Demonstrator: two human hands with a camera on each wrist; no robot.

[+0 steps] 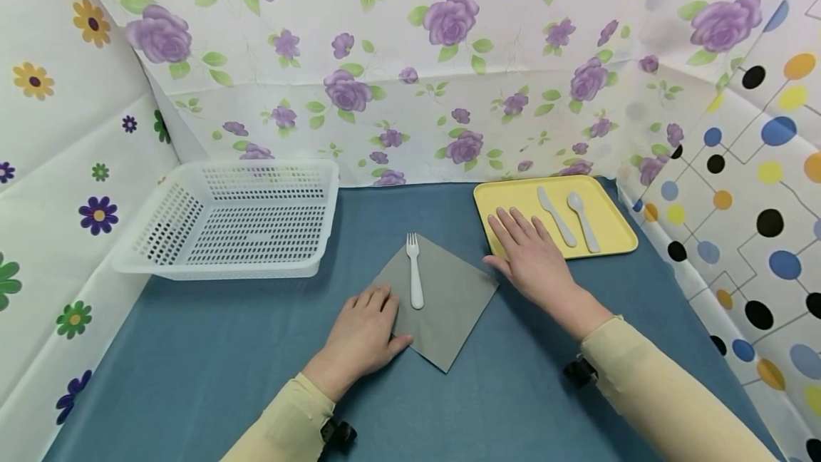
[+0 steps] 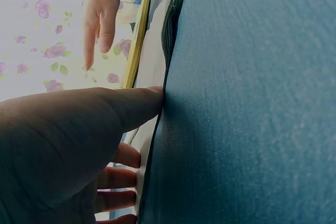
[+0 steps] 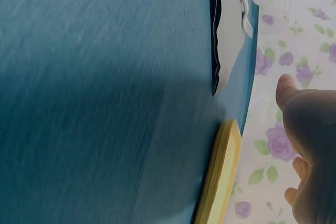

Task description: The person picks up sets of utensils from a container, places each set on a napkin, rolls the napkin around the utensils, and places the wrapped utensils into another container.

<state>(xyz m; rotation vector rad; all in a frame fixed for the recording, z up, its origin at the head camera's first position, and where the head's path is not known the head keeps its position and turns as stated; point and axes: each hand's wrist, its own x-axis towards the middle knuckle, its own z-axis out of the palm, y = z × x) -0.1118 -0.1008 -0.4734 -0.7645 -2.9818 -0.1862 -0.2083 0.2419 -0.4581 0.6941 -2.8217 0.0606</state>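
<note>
A grey folded napkin [image 1: 449, 305] lies turned like a diamond on the blue cloth, with a white plastic fork [image 1: 415, 273] on top, tines pointing away. My left hand [image 1: 360, 334] rests at the napkin's left side. In the left wrist view, its thumb [image 2: 139, 100] touches the napkin's layered edge while the other fingers lie farther along it. Over the left part of the yellow tray [image 1: 616, 234] my right hand [image 1: 535, 262] hovers with fingers spread and straight, holding nothing. A grey knife [image 1: 556, 217] and a grey spoon [image 1: 582, 221] lie on that tray, right of the hand.
A white perforated plastic basket [image 1: 256, 273] stands at the back left. Flowered cloth [image 1: 410, 48] hangs behind the table, and patterned sheets flank both sides. Blue tablecloth [image 1: 224, 348] shows between the basket, napkin and tray.
</note>
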